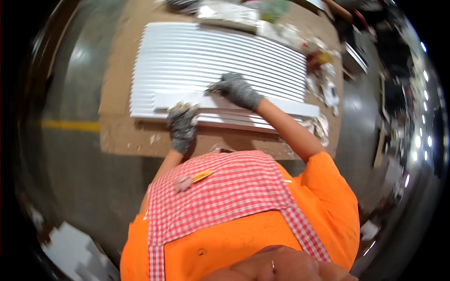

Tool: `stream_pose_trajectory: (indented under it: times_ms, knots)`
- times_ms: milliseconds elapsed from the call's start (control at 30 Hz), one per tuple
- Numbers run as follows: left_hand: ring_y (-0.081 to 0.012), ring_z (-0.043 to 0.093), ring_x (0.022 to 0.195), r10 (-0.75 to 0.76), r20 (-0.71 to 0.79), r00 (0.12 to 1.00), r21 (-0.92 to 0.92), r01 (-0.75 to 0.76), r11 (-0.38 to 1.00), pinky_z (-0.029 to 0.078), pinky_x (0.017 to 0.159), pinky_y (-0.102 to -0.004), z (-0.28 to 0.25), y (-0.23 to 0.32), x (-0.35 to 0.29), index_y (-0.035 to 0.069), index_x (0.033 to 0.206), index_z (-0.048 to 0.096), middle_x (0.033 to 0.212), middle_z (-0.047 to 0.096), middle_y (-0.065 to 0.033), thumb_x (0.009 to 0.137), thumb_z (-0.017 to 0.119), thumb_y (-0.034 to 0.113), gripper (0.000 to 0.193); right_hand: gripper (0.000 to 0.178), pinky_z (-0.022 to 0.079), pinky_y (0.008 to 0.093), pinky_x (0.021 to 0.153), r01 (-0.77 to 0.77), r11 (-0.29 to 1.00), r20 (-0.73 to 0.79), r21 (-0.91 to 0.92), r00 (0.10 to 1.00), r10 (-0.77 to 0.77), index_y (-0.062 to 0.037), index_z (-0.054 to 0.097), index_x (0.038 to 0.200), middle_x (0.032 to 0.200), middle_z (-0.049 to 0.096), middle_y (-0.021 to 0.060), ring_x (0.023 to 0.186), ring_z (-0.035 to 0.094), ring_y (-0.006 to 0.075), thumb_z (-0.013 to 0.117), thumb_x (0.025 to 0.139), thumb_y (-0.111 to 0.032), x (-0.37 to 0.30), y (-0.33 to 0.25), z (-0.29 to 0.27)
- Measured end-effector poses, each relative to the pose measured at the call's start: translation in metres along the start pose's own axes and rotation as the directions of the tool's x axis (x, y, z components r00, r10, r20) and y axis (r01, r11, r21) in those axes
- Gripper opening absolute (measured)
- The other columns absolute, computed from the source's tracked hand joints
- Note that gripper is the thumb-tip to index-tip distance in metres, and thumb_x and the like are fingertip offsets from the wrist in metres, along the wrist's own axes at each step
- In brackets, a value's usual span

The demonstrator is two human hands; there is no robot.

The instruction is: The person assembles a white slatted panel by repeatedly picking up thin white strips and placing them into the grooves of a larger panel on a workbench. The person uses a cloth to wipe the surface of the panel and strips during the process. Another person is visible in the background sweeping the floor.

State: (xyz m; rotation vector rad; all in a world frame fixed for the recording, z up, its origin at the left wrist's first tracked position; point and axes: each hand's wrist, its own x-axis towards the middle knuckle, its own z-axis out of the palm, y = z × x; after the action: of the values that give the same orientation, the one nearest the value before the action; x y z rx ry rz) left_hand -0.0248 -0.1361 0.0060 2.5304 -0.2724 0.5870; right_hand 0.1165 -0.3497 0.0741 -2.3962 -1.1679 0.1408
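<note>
On the table lies a row of long white slats [211, 54], side by side like a ridged panel. A loose white slat [281, 107] rests across the near part of that row. My left hand [183, 125], in a soiled grey glove, grips the near edge of this slat toward its left end, fingers curled over it. Farther along, my right hand [240, 91], also gloved, is closed just above the slat's far edge. Its fingertips are pressed together and point left; whatever they hold is too blurred to make out.
A brown board [115, 93] covers the table under the slats. White wrapped packages [227, 16] sit along the far edge. Crumpled white cloths [328, 89] lie at the right. Behind, at upper right, another person's arm [340, 10] shows. A yellow line [70, 125] crosses the floor at left.
</note>
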Motion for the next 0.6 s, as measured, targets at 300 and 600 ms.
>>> stream_pose_trajectory:
  times_ms: [300, 600]
  knots:
    - [-0.0279, 0.046, 0.119, 0.043, -0.036, 0.998, -0.019, -0.044, 0.999, 0.025, 0.105, -0.0494, -0.001, -0.001, 0.000, 0.019, 0.120, 0.063, 0.117, 0.056, -0.0059, 0.089, 0.055, 0.029, 0.033, 0.015, 0.049, 0.0418, 0.063, -0.003, 1.000, -0.144, 0.012, 0.990, 0.005, -0.0264, 0.072, 0.087, 0.070, 0.061, 0.0104, 0.070, 0.061, 0.0289, 0.062, 0.079, -0.020, 0.017, -0.026, 0.009]
    - [-0.0275, 0.046, 0.118, 0.000, 0.072, 0.997, 0.008, 0.000, 1.000, 0.028, 0.104, -0.0491, -0.024, 0.007, 0.010, 0.022, 0.119, 0.061, 0.115, 0.056, -0.0057, 0.084, 0.058, 0.023, 0.035, 0.022, 0.047, 0.0391, 0.063, -0.010, 1.000, -0.064, -0.024, 0.998, 0.008, -0.0238, 0.071, 0.099, 0.075, 0.057, 0.0089, 0.069, 0.056, 0.0261, 0.067, 0.078, -0.019, 0.025, -0.032, 0.021]
